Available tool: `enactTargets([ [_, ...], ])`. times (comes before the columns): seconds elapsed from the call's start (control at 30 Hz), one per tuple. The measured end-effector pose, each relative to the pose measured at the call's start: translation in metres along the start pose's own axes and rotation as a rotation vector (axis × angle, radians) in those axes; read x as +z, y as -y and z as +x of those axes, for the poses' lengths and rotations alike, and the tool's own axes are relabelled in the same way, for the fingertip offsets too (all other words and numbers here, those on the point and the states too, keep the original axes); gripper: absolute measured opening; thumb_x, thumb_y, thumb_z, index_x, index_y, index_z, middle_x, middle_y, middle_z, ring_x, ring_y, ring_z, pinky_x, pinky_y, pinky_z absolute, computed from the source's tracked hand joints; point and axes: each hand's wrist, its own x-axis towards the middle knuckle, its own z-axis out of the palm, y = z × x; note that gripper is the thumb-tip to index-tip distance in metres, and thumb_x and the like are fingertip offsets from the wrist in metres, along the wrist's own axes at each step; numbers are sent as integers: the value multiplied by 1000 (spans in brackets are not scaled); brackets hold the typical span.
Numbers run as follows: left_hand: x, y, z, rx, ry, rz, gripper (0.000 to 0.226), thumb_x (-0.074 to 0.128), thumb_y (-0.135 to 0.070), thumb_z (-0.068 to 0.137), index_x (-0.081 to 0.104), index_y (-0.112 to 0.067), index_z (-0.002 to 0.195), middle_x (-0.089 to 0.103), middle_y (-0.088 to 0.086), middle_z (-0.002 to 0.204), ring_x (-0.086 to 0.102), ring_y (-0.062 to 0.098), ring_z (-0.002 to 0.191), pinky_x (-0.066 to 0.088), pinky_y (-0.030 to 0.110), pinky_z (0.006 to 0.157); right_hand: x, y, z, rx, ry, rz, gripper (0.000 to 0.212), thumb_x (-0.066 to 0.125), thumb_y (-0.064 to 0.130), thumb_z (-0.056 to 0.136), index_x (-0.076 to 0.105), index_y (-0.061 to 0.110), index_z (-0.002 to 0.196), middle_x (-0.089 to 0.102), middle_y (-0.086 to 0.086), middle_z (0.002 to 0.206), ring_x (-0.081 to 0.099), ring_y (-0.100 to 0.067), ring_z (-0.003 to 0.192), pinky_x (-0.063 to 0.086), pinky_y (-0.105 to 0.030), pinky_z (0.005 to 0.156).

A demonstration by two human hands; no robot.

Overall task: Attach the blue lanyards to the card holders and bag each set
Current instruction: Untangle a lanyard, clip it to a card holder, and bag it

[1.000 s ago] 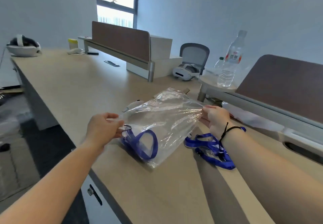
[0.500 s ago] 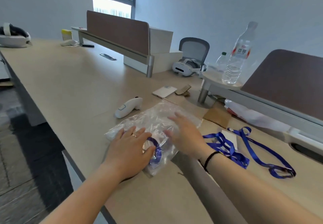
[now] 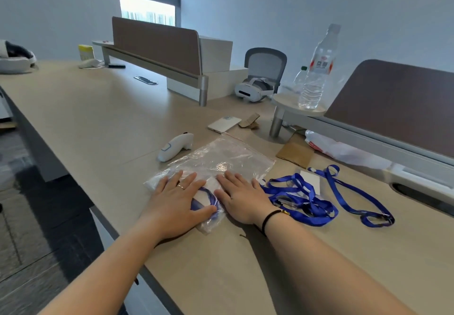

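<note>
Head view: straight, spread fingers of the left hand [image 3: 177,202] and right hand [image 3: 242,200] are pressed flat on a clear plastic bag [image 3: 221,159], nothing being gripped. A blue lanyard [image 3: 205,198] is seen inside the bag between the hands. Loose lanyards [image 3: 304,200] are tangled on the desk [image 3: 98,123] just beside the right wrist.

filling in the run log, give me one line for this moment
step: flattening bag | left hand: flat on bag | right hand: flat on bag | inside: blue lanyard | loose lanyards: right of bag
</note>
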Motion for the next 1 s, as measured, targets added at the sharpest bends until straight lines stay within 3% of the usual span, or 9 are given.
enactTargets([
  [0.1, 1, 0, 0, 7, -22, -16, 89, 31, -88, 81, 19, -42, 156, 10, -13, 168, -2, 15, 156, -1, 43, 126, -3, 3, -11, -13, -111, 75, 59, 23, 56, 104, 15, 36, 158, 9, 7, 168, 3, -16, 155, -5, -52, 124],
  [0.23, -1, -2, -4, 2, -140, -109, 90, 30, -90, 77, 28, -42, 153, 21, -12, 166, 7, 16, 155, 3, 45, 126, -14, 6, -45, -27, -270, 314, 52, 37, 47, 105, 35, 27, 153, 29, 5, 163, 20, -13, 151, 14, -39, 123],
  [0.37, -5, -31, -6, 22, -369, -177, 68, 23, -76, 89, 56, -38, 135, 48, -10, 152, 32, 19, 147, 17, 49, 123, -26, -20, -88, -30, -357, 350, 39, 53, 37, 101, 54, 29, 139, 50, 10, 147, 49, -9, 130, 42, -34, 110],
  [0.47, -6, -75, -9, 124, -488, -240, 39, 48, -56, 93, 70, -32, 115, 66, -10, 127, 50, 17, 127, 35, 41, 112, -35, -53, -120, 54, -471, 288, 36, 63, 35, 95, 61, 31, 131, 61, 13, 129, 55, -5, 116, 49, -29, 101],
  [0.57, -1, -129, -12, 170, -373, -316, 22, 55, -42, 97, 69, -34, 111, 63, -16, 116, 53, 8, 116, 43, 29, 96, -35, -87, -153, 183, -518, 175, 33, 65, 40, 93, 64, 33, 125, 61, 13, 127, 54, -7, 117, 47, -29, 101],
  [0.7, 19, -178, -3, 257, -141, -219, 38, 49, -41, 100, 55, -35, 137, 54, -12, 140, 48, 8, 129, 42, 30, 107, -13, -110, -184, 234, -381, 69, 38, 60, 56, 91, 62, 41, 126, 50, 20, 144, 41, -5, 134, 32, -35, 114],
  [0.77, 31, -189, 0, 281, -142, -181, 43, 47, -41, 101, 49, -35, 144, 51, -13, 146, 46, 8, 133, 38, 29, 111, -5, -117, -193, 233, -414, 86, 32, 59, 55, 92, 66, 40, 119, 56, 20, 137, 45, -2, 128, 34, -30, 111],
  [0.87, 45, -192, 2, 295, -178, -125, 44, 44, -44, 100, 50, -36, 143, 54, -15, 144, 47, 7, 132, 38, 29, 111, -3, -125, -201, 246, -494, 87, 20, 61, 54, 90, 69, 38, 99, 64, 21, 102, 53, 2, 99, 44, -27, 100],
  [1.0, 51, -188, -4, 387, -231, -70, 33, 48, -49, 96, 65, -40, 123, 65, -20, 120, 54, 7, 114, 41, 30, 96, -5, -128, -206, 242, -509, 87, 42, 60, 68, 83, 61, 40, 115, 60, 21, 100, 50, 0, 93, 44, -25, 92],
])
